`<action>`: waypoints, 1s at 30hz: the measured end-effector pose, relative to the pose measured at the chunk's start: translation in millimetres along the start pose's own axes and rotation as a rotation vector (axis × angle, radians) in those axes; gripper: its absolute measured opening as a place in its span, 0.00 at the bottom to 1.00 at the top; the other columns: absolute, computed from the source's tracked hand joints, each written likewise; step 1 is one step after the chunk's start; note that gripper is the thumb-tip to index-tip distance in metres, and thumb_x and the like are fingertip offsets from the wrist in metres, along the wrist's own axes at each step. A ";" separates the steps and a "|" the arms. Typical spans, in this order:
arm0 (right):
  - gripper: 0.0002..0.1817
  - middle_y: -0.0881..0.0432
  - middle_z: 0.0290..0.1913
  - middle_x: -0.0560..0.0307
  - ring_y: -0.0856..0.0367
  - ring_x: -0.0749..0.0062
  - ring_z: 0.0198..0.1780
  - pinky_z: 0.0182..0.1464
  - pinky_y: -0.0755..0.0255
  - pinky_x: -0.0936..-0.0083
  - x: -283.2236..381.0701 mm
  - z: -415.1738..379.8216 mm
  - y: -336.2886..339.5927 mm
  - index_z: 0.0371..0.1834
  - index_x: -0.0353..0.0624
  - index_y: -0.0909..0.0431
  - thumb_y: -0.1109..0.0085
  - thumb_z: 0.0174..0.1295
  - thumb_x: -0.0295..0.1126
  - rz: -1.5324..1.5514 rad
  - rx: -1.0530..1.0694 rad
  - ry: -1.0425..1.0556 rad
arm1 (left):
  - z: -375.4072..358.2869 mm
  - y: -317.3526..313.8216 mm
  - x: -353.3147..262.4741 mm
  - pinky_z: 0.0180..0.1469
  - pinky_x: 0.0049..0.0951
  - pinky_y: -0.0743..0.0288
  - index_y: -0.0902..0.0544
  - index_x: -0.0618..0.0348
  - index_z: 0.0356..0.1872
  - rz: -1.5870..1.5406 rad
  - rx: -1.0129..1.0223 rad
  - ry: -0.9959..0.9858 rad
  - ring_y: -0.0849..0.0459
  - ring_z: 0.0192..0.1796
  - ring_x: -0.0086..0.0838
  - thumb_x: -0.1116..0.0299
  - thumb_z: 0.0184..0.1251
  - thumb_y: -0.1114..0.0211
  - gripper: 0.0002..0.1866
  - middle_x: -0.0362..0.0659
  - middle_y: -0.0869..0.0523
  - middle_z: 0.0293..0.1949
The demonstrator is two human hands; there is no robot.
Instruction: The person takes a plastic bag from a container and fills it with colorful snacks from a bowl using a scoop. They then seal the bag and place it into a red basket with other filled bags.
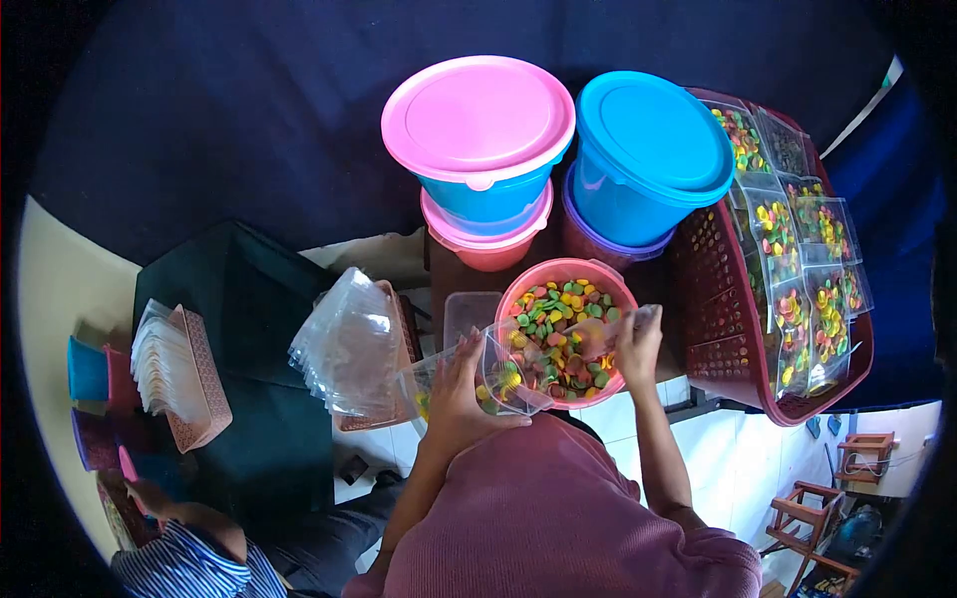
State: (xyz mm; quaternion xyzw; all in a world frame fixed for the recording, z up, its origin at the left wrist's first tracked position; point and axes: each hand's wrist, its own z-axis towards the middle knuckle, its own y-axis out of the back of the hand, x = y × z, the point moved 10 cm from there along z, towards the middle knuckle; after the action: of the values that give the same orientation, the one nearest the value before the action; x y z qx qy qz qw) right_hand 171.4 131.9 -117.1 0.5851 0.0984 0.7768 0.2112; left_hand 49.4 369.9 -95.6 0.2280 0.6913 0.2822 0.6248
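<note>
My left hand (461,399) is closed on a clear plastic bag (513,371) with a few coloured pieces at its bottom. The bag is held at the near left rim of a pink tub (505,291). Small round red, green and yellow chips (560,307) fill much of that tub. Over the tub's right side, my right hand (639,344) grips a clear scoop (598,339), whose far end is among the chips. The scoop's exact shape is hard to make out. Just left of the tub stands a clear plastic container (469,311).
Behind the tub stand stacked buckets with a pink lid (478,115) and a blue lid (658,130). A dark red basket (723,339) holds several filled bags (773,229). Clear bags (349,339) fill a basket at left. Another person's striped sleeve (189,563) shows lower left.
</note>
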 end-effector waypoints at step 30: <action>0.10 0.29 0.20 0.57 0.29 0.77 0.15 0.15 0.31 0.83 -47.4 -8.3 -48.0 0.33 0.41 0.39 0.57 0.62 0.36 0.614 0.171 -0.614 | -4.0 17.6 4.8 0.65 0.45 0.61 0.50 0.59 0.63 0.042 -0.043 0.059 0.49 0.66 0.39 0.43 0.22 0.29 0.61 0.49 0.46 0.64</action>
State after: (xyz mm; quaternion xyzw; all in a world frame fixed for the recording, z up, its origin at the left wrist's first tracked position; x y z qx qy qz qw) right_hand 184.4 154.5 -179.9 0.8063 -0.0836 0.5826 -0.0592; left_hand 44.2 385.6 -87.0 0.2207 0.6983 0.3168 0.6028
